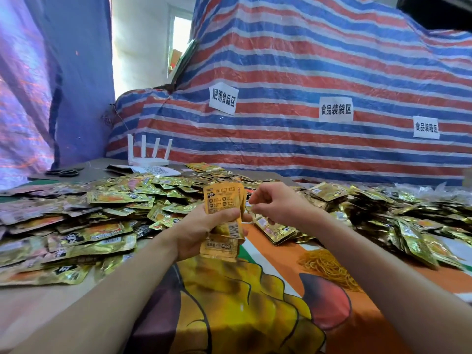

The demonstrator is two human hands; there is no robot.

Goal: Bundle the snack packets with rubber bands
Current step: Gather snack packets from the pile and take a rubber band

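Observation:
My left hand (pixel 201 231) grips an upright stack of orange-gold snack packets (pixel 223 200) above the table's middle. My right hand (pixel 278 203) is just right of the stack, its fingers curled and pinching a thin yellow rubber band (pixel 251 209) that runs toward the stack's edge. A heap of yellow rubber bands (pixel 327 264) lies on the table under my right forearm. Loose gold packets cover the table in a big pile at the left (pixel 76 226) and another at the right (pixel 408 221).
An orange printed sheet (pixel 255 302) covers the table in front of me. A white router (pixel 149 154) and black scissors (pixel 63 172) lie at the back left. A striped tarp (pixel 306 72) with white paper labels hangs behind.

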